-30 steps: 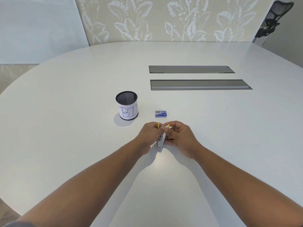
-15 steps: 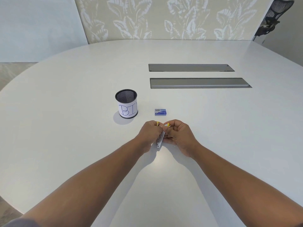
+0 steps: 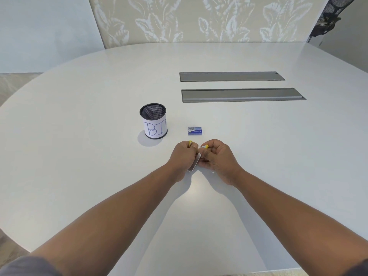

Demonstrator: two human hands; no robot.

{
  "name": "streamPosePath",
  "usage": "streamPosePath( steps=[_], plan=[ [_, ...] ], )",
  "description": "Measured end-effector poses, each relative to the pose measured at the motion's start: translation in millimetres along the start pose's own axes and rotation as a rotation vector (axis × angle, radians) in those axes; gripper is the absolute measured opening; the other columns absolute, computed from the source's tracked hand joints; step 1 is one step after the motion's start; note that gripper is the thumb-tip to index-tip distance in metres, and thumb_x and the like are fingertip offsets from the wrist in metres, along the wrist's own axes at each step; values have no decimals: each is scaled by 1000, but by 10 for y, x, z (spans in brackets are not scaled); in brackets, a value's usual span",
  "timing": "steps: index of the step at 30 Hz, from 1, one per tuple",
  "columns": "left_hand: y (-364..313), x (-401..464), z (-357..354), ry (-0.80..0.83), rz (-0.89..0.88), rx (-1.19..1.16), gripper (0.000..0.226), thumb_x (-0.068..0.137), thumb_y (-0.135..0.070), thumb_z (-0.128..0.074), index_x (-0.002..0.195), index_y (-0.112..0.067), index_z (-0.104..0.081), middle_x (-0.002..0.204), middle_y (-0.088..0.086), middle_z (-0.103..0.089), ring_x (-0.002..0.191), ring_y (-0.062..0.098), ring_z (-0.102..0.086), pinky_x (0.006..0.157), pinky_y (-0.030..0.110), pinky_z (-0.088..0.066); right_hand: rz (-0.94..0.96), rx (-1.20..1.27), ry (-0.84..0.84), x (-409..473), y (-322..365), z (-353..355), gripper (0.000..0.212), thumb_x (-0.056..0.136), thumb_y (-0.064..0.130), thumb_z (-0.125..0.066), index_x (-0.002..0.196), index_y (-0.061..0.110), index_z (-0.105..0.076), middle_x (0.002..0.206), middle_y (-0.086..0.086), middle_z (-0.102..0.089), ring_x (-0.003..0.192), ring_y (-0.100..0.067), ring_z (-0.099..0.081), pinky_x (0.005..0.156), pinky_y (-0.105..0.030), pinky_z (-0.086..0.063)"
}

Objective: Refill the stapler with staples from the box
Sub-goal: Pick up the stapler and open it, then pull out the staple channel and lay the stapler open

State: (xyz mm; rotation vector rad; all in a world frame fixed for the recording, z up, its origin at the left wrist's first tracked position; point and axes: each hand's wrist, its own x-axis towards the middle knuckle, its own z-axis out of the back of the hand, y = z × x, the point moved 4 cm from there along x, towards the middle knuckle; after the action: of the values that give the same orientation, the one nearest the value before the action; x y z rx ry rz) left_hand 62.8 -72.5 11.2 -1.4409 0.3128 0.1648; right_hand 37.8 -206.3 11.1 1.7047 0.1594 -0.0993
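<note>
A small stapler with a silver metal body and yellow parts is held between both hands just above the white table. My left hand grips its left side, and a yellow tip pokes out above the fingers. Closed on its right side is my right hand, with another yellow piece showing at the fingertips. The hands hide most of the stapler. The small blue staple box lies shut on the table just beyond the hands, untouched.
A black mesh cup with a white paper label reading "BI" stands left of the box. Two long grey cable hatches are set into the table farther back. A black office chair stands at the far right.
The silver body has tilted and the two yellow parts have spread slightly apart between my hands. The box and cup have not moved.
</note>
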Motion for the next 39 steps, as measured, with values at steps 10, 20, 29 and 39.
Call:
streamPosePath(
  steps=[10,20,29,39],
  plan=[
    [33,-93,115,-130,-12,-276,19,105,-25,-47,108,-9,-57,94,7,-67,76,20,-66,64,35,-57,39,20,-87,-116,27,8,13,92,8,-71,98,8,-59,89,-18,-61,73,-23,-68,77,-43,-61],
    [81,-95,263,-139,-67,-369,14,107,-20,-42,106,-13,-54,104,12,-70,89,24,-72,80,48,-58,-30,-262,71,-183,59,29,14,88,-1,-72,88,5,-59,77,-15,-58,69,-28,-65,76,-44,-58],
    [89,-76,378,-44,-82,-483,18,109,-12,-34,124,-13,-43,107,20,-70,99,31,-71,87,45,-56,29,-737,160,-186,94,-111,23,79,17,-73,98,21,-62,75,5,-61,58,-9,-53,58,-28,-49],
    [97,-56,329,79,49,-483,20,105,-8,-43,121,-19,-46,125,12,-65,83,24,-71,82,47,-58,208,-1048,50,-303,60,-346,54,77,29,-58,127,43,-43,68,6,-61,63,-13,-59,64,-35,-51]
  ],
)
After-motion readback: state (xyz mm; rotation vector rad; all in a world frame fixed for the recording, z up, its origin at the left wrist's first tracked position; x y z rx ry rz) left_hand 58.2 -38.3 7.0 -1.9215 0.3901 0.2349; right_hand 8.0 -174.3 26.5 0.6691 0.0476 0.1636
